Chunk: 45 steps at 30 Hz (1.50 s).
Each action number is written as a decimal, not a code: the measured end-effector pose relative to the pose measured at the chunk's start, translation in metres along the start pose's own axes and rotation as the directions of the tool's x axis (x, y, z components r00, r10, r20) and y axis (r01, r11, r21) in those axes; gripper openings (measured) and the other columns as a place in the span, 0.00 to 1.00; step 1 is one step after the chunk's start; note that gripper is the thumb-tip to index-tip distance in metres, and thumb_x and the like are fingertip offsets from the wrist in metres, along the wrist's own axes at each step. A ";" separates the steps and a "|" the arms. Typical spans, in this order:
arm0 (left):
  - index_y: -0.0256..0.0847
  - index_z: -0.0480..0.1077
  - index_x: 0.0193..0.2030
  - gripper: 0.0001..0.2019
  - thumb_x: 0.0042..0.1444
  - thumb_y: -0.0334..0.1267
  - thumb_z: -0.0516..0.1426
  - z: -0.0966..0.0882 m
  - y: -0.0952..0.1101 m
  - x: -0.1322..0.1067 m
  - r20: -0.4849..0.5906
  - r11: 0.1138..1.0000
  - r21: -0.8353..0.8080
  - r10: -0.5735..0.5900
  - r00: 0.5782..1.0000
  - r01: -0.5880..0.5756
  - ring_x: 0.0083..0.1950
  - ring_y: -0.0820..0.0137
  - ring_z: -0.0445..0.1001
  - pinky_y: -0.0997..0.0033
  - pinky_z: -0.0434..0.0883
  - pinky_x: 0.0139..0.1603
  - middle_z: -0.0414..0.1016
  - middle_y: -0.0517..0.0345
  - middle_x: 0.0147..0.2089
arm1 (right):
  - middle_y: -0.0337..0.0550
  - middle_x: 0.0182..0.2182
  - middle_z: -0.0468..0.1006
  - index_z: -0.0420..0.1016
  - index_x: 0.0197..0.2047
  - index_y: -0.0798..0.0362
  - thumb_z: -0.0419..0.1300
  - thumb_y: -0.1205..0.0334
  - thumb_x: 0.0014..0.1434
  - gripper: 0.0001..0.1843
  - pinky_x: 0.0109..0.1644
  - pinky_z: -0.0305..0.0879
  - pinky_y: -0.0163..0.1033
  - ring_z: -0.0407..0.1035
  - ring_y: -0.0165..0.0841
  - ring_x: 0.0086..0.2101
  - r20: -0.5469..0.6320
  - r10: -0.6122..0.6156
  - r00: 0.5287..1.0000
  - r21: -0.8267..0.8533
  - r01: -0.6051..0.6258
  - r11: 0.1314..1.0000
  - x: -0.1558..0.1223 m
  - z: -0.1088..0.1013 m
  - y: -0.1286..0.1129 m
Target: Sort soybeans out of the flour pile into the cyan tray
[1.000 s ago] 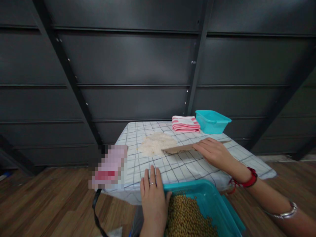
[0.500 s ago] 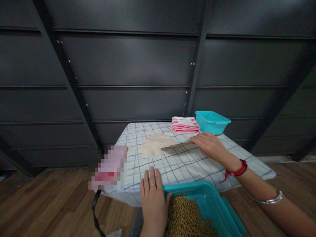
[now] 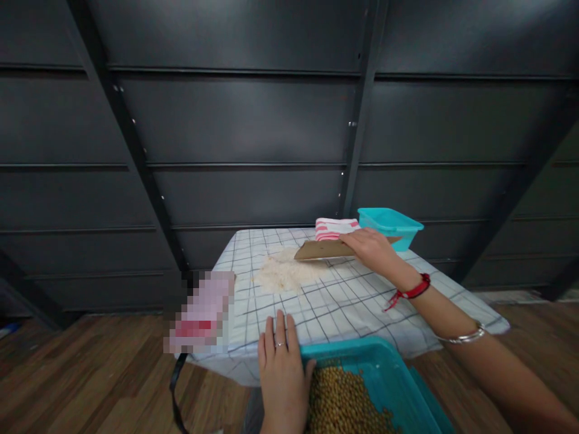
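Note:
A flat piece of brown cardboard is gripped by my right hand, slanted just above the table. Its left end hangs over a spread heap of white rice on the checked tablecloth. My left hand rests with stretched fingers on the near edge of the cloth. Its thumb lies at the left rim of a teal plastic tub that holds a heap of yellowish soybeans.
A folded pink-and-white striped towel lies at the table's back right, beside a second turquoise tub. At the left corner is a blurred-out pink object with a black strap. Dark panels rise behind the table.
My right hand has raised the cardboard and moved it back and slightly left, turning its broad face into view. More of the rice shows. My left hand has stayed in place.

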State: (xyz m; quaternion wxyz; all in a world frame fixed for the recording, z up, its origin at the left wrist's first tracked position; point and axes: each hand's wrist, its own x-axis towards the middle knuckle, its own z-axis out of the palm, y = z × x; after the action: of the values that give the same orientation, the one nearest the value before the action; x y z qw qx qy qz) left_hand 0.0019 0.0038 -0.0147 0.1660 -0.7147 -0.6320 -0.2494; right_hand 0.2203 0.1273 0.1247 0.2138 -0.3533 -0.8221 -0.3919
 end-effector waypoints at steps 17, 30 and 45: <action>0.36 0.58 0.57 0.30 0.45 0.37 0.57 0.003 0.000 -0.002 -0.034 1.000 0.005 -0.003 0.999 0.003 0.60 0.54 0.58 0.50 0.62 0.54 0.62 0.43 0.59 | 0.45 0.28 0.76 0.70 0.40 0.56 0.46 0.75 0.55 0.15 0.36 0.60 0.40 0.68 0.33 0.30 -0.073 -0.023 0.997 0.000 0.024 1.000 -0.006 -0.019 0.003; 0.36 0.58 0.57 0.30 0.45 0.36 0.57 0.003 -0.001 -0.001 -0.029 1.000 -0.013 -0.009 1.000 0.009 0.60 0.53 0.57 0.50 0.63 0.54 0.62 0.43 0.59 | 0.41 0.30 0.77 0.70 0.37 0.54 0.46 0.76 0.54 0.15 0.35 0.62 0.38 0.69 0.30 0.31 -0.062 -0.122 0.991 0.005 0.123 0.992 -0.011 -0.031 -0.005; 0.33 0.59 0.56 0.28 0.46 0.36 0.55 0.000 0.000 0.000 -0.007 1.000 0.016 0.007 1.000 -0.007 0.60 0.53 0.58 0.51 0.63 0.54 0.62 0.43 0.59 | 0.43 0.28 0.76 0.70 0.35 0.57 0.46 0.74 0.58 0.12 0.34 0.62 0.37 0.68 0.30 0.28 -0.110 -0.151 0.983 0.017 0.153 0.988 -0.018 -0.037 -0.013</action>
State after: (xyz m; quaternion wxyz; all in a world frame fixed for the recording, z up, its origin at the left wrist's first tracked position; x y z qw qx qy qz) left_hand 0.0017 0.0041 -0.0149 0.1749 -0.7147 -0.6309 -0.2462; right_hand 0.2253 0.0845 0.1294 0.2318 -0.2651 -0.8388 -0.4153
